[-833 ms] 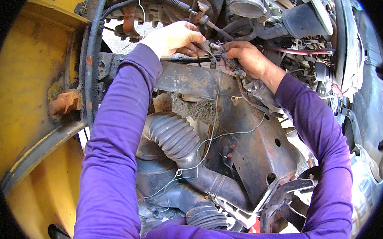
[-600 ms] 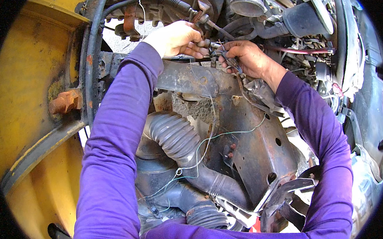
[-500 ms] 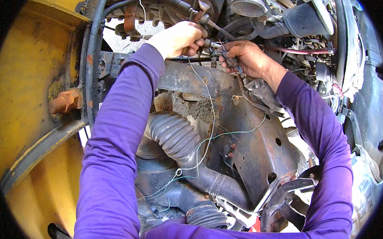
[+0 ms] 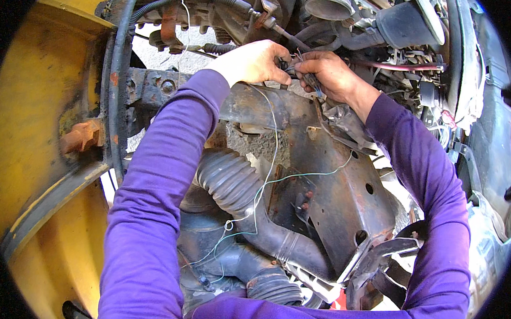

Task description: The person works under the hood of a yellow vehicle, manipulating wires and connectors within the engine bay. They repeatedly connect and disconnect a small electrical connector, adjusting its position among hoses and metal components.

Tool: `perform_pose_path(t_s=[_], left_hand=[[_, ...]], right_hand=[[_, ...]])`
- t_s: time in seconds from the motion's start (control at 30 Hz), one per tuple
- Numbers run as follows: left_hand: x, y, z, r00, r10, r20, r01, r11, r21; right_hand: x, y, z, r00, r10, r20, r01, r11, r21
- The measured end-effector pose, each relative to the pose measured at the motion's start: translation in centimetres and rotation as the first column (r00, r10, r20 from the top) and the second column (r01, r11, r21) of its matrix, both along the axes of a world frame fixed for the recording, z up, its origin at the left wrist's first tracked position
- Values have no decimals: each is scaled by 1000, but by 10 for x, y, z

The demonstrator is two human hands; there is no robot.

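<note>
Above the dark metal beam [image 4: 238, 105], my feed shows the two hands meeting almost fingertip to fingertip. The right hand [image 4: 332, 74] has its thumb and fingers closed on a wire bundle [image 4: 315, 86], some strands showing below the grip. The left hand [image 4: 262, 64] is curled, thumb and forefinger bent toward the same spot; whether they pinch anything, I cannot tell. A moment ago I could see a gap between the hands; now the left has come across and closed it, so I judge both are working at the same end of the bundle. From near the left hand, a thin pale wire [image 4: 275, 135] runs down past the corrugated hose [image 4: 227, 178]. Farther out I see a perforated metal rail [image 4: 344, 195] and, far left, a yellow panel [image 4: 45, 113].
</note>
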State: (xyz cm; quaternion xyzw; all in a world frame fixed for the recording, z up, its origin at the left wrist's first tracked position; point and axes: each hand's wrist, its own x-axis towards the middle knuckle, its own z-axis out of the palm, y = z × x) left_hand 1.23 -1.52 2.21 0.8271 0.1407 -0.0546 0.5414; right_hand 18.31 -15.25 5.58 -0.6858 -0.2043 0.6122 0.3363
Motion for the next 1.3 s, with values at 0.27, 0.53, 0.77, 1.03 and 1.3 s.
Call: perform_pose_path(t_s=[0.27,0.53,0.77,1.03,1.3], left_hand=[[3,-10,8,999,-15,33,8,977,215],[4,-6,-11,996,-42,83,37,997,70],[1,-5,-11,997,-17,74,8,992,130],[0,4,-12,999,-27,35,29,999,-46],[1,7,-6,997,-22,68,21,1000,14]], right_hand=[[-2,2,-1,989,13,148,-16,1000,21],[-4,2,0,991,9,133,-9,1000,2],[-5,3,1,974,119,194,-111,992,-54],[-4,1,3,970,127,208,-117,991,-58],[-6,4,0,867,258,426,-248,965,-81]])
